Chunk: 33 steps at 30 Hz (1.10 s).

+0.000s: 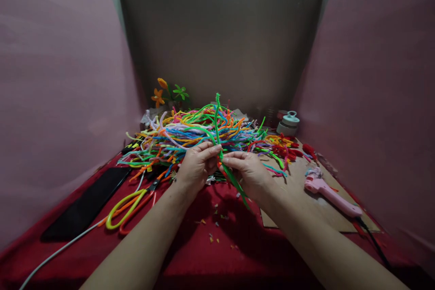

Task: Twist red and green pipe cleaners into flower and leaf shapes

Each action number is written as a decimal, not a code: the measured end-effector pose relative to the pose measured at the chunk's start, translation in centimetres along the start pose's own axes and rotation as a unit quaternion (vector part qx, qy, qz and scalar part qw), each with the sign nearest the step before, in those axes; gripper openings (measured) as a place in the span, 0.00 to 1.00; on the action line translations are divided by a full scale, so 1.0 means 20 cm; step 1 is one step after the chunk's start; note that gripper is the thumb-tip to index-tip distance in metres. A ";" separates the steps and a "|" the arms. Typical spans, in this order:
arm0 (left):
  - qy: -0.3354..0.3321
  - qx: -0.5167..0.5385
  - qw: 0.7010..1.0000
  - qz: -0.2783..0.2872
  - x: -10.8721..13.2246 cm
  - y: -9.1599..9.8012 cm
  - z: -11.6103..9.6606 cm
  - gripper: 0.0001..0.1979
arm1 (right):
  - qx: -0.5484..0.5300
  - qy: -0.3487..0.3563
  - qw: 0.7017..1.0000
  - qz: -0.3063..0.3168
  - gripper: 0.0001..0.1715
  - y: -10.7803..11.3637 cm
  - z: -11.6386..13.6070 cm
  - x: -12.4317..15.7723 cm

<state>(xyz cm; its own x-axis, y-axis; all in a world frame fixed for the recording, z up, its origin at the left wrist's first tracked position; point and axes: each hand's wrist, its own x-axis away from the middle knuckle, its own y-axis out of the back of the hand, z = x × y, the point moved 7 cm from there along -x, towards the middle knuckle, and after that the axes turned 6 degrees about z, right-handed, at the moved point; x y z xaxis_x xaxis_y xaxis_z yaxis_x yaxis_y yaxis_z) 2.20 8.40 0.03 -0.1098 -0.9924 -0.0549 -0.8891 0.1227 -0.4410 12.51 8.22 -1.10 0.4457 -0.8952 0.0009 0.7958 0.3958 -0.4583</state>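
Observation:
Between my two hands, above the table, are green pipe cleaners, with one stem standing up and green ends hanging down to the right. My left hand pinches them between thumb and fingers. Close beside it, my right hand is closed with thumb and fingertips on the same green pipe cleaners. A bit of red or orange shows among the green between the hands; its kind is unclear. Behind the hands lies a big heap of many-coloured pipe cleaners.
Scissors with yellow and orange handles and a black flat slab lie left. A pink glue gun rests on a brown board at right. Pipe-cleaner flowers stand behind. Scraps dot the red cloth; walls flank both sides.

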 end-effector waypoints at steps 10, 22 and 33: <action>-0.014 -0.003 1.000 0.015 0.00 -0.03 -0.01 0.12 | -0.042 -0.010 0.998 0.040 0.10 -0.02 -0.02 -0.01; -0.002 -0.051 0.998 0.022 0.00 -0.02 -0.01 0.13 | -0.021 -0.012 0.999 0.040 0.12 0.00 -0.01 -0.02; -0.045 -0.116 0.992 0.033 0.01 -0.02 -0.04 0.15 | -0.030 0.015 0.999 -0.001 0.09 0.01 0.02 -0.01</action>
<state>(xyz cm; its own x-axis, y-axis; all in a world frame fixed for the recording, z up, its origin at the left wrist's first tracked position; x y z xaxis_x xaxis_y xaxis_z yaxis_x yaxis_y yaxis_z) 2.24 8.14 0.85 -0.1410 -0.9769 -0.1605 -0.9607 0.1741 -0.2161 12.88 8.52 -0.80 0.4306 -0.9022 -0.0249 0.7700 0.3816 -0.5113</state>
